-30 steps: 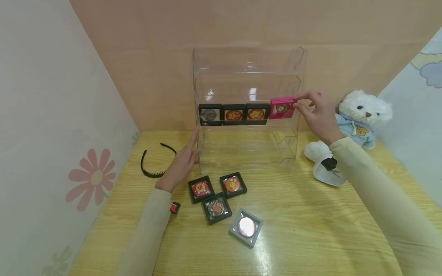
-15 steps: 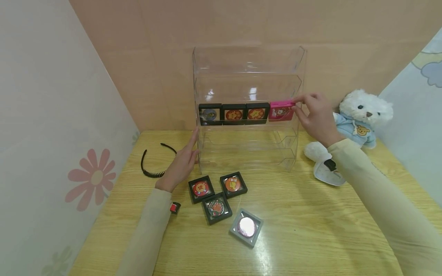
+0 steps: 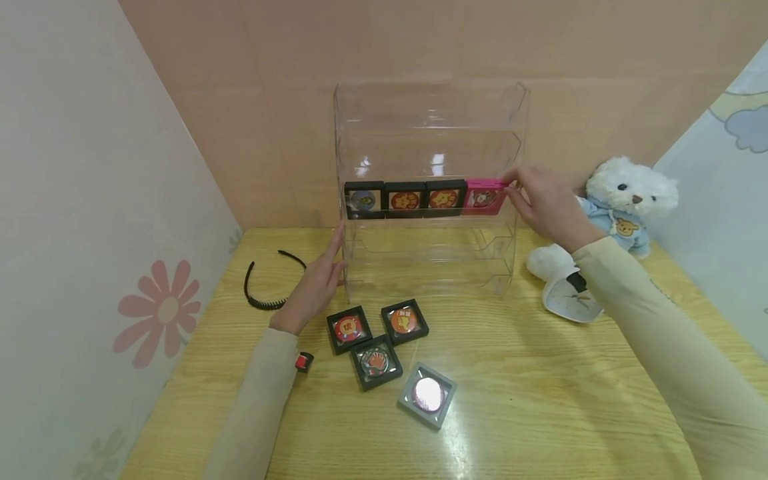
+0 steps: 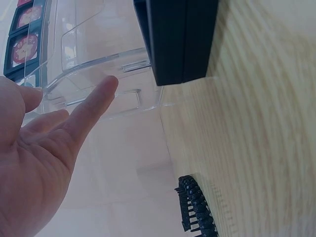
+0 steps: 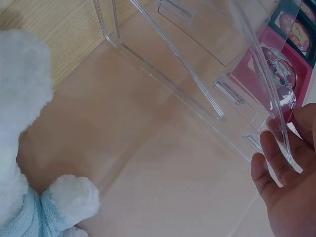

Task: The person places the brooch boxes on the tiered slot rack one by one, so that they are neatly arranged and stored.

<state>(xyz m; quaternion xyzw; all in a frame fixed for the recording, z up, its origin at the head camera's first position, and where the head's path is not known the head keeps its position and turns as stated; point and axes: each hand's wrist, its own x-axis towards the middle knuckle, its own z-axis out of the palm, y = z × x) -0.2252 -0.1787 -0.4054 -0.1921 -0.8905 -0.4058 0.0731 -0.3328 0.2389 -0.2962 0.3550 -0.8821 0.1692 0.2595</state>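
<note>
A clear acrylic display rack (image 3: 429,250) stands against the back wall. Its middle tier holds several square frames side by side: black-edged display frames (image 3: 405,200) and, at the right end, a pink display frame (image 3: 483,197). The thumb and fingers of my right hand (image 3: 549,207) pinch the pink frame's upper right corner, which sits down behind the tier's clear front lip. In the right wrist view the pink frame (image 5: 266,74) shows through the rack's side. My left hand (image 3: 315,283) rests with extended fingers against the rack's left side; its forefinger (image 4: 94,108) lies along the clear panel.
On the wooden table before the rack lie black frames (image 3: 377,362) and a grey frame (image 3: 428,396). A black toothed headband (image 3: 267,304) is left of the rack. To the right are a white teddy bear (image 3: 630,193) in blue and a white clock-like dial (image 3: 570,301).
My right hand has lowered the pink frame into the tier, level with the black frames and upright where it was tilted. The left hand stays put.
</note>
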